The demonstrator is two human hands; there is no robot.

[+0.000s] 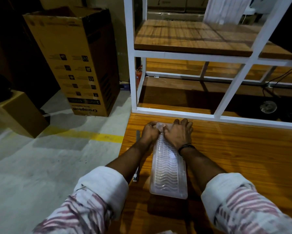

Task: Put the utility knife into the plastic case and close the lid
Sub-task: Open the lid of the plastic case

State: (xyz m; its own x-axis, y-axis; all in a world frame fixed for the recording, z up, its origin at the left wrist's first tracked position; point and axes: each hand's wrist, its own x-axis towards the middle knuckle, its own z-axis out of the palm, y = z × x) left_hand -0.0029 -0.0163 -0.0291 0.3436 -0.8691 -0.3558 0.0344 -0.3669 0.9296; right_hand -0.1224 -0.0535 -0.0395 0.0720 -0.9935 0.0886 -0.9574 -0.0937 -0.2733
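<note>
A long clear plastic case [168, 173] with a wavy ribbed lid lies lengthwise on the wooden table [234, 157]. My left hand [150, 132] and my right hand [179, 133] both grip its far end, fingers closed on the edge there. The lid lies flat on the case. The utility knife [137, 171] lies on the table just left of the case, mostly hidden under my left forearm; its two ends show near the table's left edge.
A white metal shelf frame [175, 114] with wooden boards stands on the table just behind the case. Left of the table is concrete floor with a yellow line [106, 136] and a tall cardboard box [77, 61]. Cables lie at the far right.
</note>
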